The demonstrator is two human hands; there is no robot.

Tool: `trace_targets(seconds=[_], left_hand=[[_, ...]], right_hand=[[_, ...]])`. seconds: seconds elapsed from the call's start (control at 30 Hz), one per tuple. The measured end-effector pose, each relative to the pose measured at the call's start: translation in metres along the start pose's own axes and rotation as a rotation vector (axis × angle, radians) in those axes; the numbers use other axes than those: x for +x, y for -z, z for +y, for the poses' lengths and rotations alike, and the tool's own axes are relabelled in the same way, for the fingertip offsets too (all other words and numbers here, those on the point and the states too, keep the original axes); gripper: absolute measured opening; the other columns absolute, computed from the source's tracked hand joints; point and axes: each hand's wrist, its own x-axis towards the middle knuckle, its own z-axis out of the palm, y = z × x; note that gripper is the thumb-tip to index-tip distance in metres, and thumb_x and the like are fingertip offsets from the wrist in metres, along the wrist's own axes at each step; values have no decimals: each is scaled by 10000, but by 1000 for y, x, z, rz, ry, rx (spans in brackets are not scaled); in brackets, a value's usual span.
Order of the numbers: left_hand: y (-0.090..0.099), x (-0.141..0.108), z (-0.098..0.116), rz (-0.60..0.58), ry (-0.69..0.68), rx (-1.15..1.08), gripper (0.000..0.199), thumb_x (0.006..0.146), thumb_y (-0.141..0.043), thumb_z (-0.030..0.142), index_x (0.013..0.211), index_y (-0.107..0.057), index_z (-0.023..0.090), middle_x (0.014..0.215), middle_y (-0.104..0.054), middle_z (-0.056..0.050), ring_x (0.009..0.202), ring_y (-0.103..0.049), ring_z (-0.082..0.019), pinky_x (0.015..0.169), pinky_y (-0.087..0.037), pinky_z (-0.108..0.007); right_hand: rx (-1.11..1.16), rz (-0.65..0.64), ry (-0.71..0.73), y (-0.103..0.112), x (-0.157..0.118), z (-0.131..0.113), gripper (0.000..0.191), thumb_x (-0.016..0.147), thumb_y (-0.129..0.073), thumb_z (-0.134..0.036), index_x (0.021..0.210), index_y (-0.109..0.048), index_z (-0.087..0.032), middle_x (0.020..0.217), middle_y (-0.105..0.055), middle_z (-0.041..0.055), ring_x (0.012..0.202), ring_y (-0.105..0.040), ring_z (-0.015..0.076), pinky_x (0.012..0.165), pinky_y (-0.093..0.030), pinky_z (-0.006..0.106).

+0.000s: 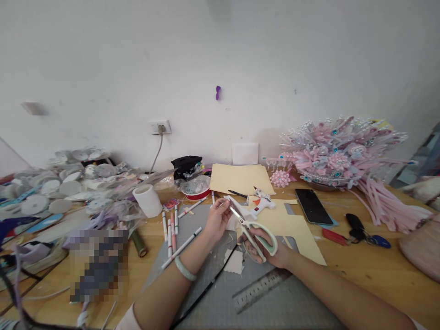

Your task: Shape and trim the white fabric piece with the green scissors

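My right hand (pixel 264 247) grips a pair of scissors (pixel 239 217) by pale green handles. The blades point up and left, and their tips reach the fingers of my left hand (pixel 219 220). Those fingers are pinched together around something small and pale, too small to make out. Below the scissors, a scrap of white paper (pixel 233 262) with ragged edges lies on the grey cutting mat (pixel 192 293). A white hot glue gun (pixel 264 206) lies just behind the handles. Nearer me, a steel ruler (pixel 261 288) rests on the mat, and a black cord (pixel 211 285) crosses it.
Several markers (pixel 182 247) lie left of my left hand, by a white roll (pixel 147 200). Cream card sheets (pixel 240 176) lie behind. On the right are a phone (pixel 312 206), keys (pixel 357 229) and a pink beaded headdress (pixel 337 156). Clutter (pixel 68 183) covers the left side.
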Motion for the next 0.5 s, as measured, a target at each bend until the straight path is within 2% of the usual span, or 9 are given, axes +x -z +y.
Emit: trace_targets(seconds=[0.5], left_hand=[[0, 0, -1, -6, -25, -10, 175, 599, -689, 139, 712, -555, 151, 679, -583, 25, 623, -532, -70, 659, -409, -202]], right_hand=[[34, 20, 24, -4, 0, -2, 368, 758, -533, -442, 810, -592, -82, 493, -498, -23, 345, -392, 45, 342, -257, 188]])
